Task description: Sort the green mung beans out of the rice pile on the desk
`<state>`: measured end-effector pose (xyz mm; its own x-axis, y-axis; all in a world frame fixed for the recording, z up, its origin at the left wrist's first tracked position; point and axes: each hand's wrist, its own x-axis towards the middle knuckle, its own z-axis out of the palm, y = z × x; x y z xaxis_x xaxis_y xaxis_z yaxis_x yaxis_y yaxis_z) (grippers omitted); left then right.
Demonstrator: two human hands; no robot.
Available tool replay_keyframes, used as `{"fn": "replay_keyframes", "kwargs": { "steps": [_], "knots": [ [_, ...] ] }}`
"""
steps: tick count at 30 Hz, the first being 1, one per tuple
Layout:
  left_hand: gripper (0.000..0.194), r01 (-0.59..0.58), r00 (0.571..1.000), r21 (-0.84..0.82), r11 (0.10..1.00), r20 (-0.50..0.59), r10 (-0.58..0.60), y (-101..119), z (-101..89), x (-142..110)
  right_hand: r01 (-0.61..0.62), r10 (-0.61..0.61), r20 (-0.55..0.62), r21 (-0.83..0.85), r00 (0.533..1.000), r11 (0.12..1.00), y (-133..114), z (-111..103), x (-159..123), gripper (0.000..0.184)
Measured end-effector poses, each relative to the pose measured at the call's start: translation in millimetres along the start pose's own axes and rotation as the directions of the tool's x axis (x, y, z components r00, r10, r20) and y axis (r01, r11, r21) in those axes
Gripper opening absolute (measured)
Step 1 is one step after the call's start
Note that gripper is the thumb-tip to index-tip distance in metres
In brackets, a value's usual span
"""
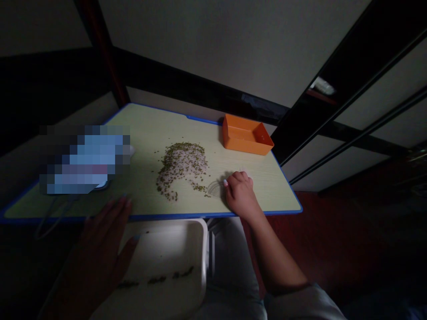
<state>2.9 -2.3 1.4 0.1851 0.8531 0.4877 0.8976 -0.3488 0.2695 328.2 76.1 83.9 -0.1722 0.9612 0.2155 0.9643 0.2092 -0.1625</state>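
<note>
A spread-out heap of small pale grains mixed with dark green bean-like ones (183,166) lies on the pale tabletop (143,129). To its right, my right hand (240,191) is closed on a clear, round-rimmed container (215,189), apparently a transparent cup tipped low with its mouth facing the heap. The hand hides most of it. My left hand (106,240) is in shadow at the table's near edge, fingers stretched out and thumb apart, with nothing visible in it. Beneath that edge, by the left hand, is a white tub (176,238) with dark grains strewn along its bottom.
An orange box (245,146) with an open top stands at the table's back right. A phone-like device with a blurred-out screen (93,155) and a cable (50,222) occupy the left side. Cabinet panels (207,49) rise behind the table. My legs (230,262) are below.
</note>
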Motion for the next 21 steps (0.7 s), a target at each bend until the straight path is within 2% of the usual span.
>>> {"fn": "replay_keyframes", "kwargs": {
  "steps": [5, 11, 21],
  "knots": [
    [0.068, 0.007, 1.0, -0.012, 1.0, -0.013, -0.008, -2.7, 1.8, -2.7, 0.006, -0.002, -0.046, 0.088, 0.999, 0.996, 6.5, 2.7, -0.1, 0.026],
    [0.07, -0.036, 0.999, -0.062, 0.997, 0.007, 0.037, -7.7, -1.5, -8.6, -0.019, 0.041, -0.103, 0.205, 0.994, 0.979, 12.6, 2.4, -8.8, 0.031],
    [0.068, 0.024, 1.0, -0.012, 1.0, -0.009, -0.024, 5.1, -0.9, 1.2, -0.024, 0.052, -0.105, 0.257, 0.993, 0.966, 5.9, 2.1, -13.0, 0.032]
  ]
}}
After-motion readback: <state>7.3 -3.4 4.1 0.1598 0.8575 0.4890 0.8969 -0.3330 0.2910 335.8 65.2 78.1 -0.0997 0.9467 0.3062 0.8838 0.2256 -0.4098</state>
